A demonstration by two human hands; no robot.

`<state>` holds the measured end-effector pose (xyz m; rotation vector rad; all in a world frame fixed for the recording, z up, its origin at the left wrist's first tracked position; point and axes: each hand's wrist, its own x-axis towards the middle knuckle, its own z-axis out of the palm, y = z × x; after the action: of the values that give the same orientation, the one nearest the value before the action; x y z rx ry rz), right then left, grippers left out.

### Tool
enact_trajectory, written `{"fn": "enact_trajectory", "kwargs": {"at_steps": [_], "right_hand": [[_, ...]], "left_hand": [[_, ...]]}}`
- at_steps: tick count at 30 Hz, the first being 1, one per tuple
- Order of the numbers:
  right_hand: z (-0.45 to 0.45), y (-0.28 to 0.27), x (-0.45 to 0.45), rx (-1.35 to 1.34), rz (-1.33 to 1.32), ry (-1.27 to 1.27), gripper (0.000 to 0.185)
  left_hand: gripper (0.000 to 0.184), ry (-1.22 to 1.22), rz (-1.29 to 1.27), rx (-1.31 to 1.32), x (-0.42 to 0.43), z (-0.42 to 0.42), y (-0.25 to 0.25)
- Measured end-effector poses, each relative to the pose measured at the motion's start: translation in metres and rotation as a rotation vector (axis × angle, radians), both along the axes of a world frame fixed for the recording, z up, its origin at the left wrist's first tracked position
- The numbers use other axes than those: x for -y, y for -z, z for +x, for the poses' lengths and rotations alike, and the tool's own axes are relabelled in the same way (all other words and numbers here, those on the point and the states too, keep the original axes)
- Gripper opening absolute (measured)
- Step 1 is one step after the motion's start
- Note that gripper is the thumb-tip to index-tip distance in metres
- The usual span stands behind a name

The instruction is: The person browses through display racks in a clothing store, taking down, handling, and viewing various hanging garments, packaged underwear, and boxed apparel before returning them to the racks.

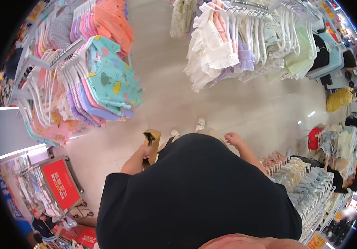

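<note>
The left hand (146, 151) is closed on the side of a brown paper bag (155, 145); some of its fingers are hidden, so how tightly it is pressed cannot be told. The right hand (233, 140) has its fingers loosely curled, with nothing visible in it.

The bag lies immediately at the left grip, on the side towards the body's midline. Its long axis runs roughly fore and aft, the dark opening at the forward end and the other end back near the black shirt (195, 186). The left hand is plainly the nearer one; the right is well apart, across the front of the body.

Ahead of the body is a white shoe (201, 123) on the pale tiled floor (162, 91). Forward and left of the bag, with floor between, stands a clothes rack (68, 54); a teal printed top (112, 79) hangs at its edge facing the aisle. Forward and right, white ruffled garments (209, 41) hang at the left end of another rack. Small pale garments (311, 182) hang in rows beyond the right elbow. A red sign (61, 184) stands out to the left, and another person (337, 178) in a dark top is at the far right.
</note>
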<state>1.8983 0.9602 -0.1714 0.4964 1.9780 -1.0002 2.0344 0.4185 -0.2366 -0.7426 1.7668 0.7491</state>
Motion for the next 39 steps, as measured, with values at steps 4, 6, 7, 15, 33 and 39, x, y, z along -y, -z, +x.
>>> {"fn": "enact_trajectory", "kwargs": {"at_steps": [4,6,7,15,33,39], "right_hand": [[-0.004,-0.029,0.025,0.107,-0.077,0.328,0.033],[-0.028,-0.047,0.045,-0.116,-0.078,0.336,0.033],[-0.048,-0.057,0.053,-0.232,-0.086,0.328,0.033],[-0.271,-0.231,0.159,-1.472,0.127,-0.196,0.055],[-0.369,-0.178,0.204,-0.953,-0.398,0.029,0.066],[-0.356,-0.189,0.203,-1.184,-0.252,0.173,0.066]], "left_hand": [[0.030,-0.330,-0.036,0.054,0.010,0.014,-0.003],[0.031,-0.318,-0.085,0.014,0.011,0.012,-0.003],[0.032,-0.339,-0.090,0.000,0.010,0.008,-0.001],[0.057,-0.115,-0.061,-0.293,0.000,-0.022,0.033],[0.043,-0.198,-0.146,-0.374,0.015,-0.265,-0.077],[0.047,0.173,-0.125,-0.369,0.063,-0.334,-0.055]]}}
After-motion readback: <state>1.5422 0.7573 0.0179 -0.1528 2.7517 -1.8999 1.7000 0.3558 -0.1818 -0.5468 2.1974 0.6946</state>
